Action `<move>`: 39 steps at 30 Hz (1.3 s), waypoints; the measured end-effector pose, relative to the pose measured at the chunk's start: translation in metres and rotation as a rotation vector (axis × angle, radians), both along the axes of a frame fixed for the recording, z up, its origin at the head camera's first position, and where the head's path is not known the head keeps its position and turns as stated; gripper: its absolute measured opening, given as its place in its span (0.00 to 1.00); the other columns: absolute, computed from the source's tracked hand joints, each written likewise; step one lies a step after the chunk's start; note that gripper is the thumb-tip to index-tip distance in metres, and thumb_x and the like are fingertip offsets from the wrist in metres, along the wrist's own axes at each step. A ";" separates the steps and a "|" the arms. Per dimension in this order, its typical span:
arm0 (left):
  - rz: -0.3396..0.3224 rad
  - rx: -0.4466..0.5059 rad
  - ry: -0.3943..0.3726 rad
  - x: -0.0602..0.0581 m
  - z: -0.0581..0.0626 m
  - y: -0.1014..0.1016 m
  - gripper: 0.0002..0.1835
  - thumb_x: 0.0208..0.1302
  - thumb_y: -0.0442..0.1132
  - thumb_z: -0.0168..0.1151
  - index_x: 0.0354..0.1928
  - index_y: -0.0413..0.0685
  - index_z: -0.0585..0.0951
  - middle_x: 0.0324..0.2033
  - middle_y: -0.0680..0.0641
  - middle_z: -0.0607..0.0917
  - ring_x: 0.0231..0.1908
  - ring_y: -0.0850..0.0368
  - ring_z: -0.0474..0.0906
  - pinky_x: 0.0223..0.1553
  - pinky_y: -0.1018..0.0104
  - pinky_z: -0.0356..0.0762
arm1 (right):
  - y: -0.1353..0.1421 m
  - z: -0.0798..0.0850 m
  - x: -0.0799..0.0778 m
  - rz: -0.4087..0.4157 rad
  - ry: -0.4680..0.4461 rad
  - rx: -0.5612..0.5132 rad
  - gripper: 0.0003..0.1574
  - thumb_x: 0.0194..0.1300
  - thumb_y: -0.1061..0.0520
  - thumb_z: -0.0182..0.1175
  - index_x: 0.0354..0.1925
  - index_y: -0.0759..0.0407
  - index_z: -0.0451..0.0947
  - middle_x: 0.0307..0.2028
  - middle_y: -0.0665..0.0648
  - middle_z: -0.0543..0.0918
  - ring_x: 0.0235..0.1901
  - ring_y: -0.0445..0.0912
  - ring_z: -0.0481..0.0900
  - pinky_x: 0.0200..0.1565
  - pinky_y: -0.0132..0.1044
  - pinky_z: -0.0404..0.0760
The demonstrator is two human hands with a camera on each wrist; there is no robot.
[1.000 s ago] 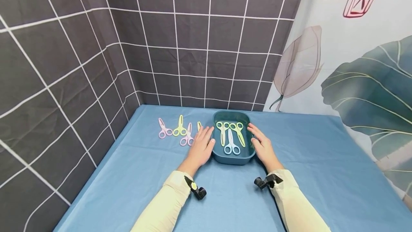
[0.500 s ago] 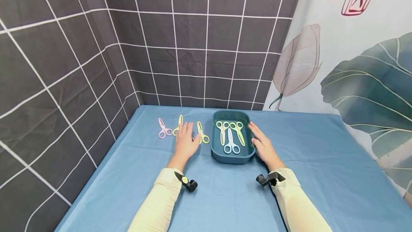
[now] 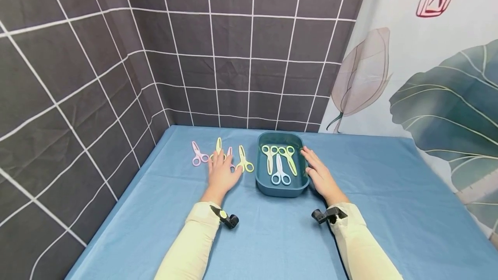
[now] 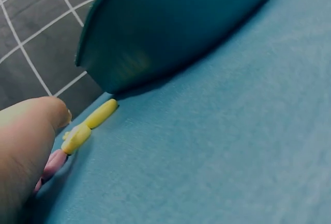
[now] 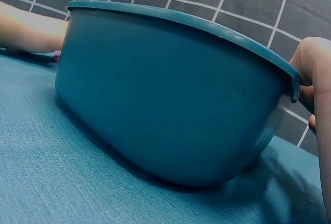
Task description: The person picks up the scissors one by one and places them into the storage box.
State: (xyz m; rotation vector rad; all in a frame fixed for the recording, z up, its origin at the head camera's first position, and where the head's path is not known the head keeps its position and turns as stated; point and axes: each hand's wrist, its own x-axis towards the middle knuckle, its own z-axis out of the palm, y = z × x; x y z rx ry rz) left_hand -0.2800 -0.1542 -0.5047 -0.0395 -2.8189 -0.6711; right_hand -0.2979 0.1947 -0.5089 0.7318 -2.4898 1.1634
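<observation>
My left hand lies palm down with fingers extended, over a pink pair of scissors and the handles of a yellow pair of scissors. In the left wrist view its thumb is beside the pink handle. To its right on the cloth lies another yellow pair of scissors. My right hand rests against the right side of a teal tub, fingers mostly straight and fingertips at the rim. Inside the tub are a pale yellow, a green and a light blue pair of scissors.
Another pink pair of scissors lies farthest left. A blue cloth covers the table, with a dark gridded curtain behind and at the left. A leaf-patterned white curtain hangs at the right.
My left hand has moved left from beside the tub, past the right yellow scissors, to the middle pink and yellow pairs. My right hand stays at the tub's side.
</observation>
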 end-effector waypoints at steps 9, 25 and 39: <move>0.004 0.029 -0.025 -0.004 -0.004 0.002 0.37 0.67 0.60 0.57 0.72 0.46 0.70 0.77 0.36 0.57 0.79 0.39 0.39 0.76 0.42 0.32 | 0.000 0.002 0.001 -0.028 -0.027 -0.005 0.35 0.70 0.66 0.46 0.75 0.60 0.63 0.76 0.62 0.60 0.75 0.64 0.55 0.74 0.52 0.54; 0.019 -0.024 -0.021 -0.001 -0.005 0.001 0.33 0.68 0.52 0.55 0.68 0.37 0.73 0.70 0.35 0.70 0.77 0.36 0.49 0.75 0.41 0.42 | -0.001 0.001 0.004 -0.052 -0.068 -0.033 0.34 0.72 0.65 0.47 0.75 0.58 0.64 0.77 0.59 0.60 0.75 0.58 0.58 0.68 0.64 0.59; -0.035 -0.096 -0.079 0.003 0.002 0.005 0.34 0.74 0.48 0.50 0.72 0.29 0.64 0.73 0.33 0.64 0.77 0.37 0.47 0.75 0.44 0.46 | -0.002 0.001 0.004 -0.067 -0.062 -0.042 0.33 0.72 0.64 0.48 0.74 0.56 0.66 0.76 0.57 0.62 0.75 0.57 0.59 0.69 0.62 0.60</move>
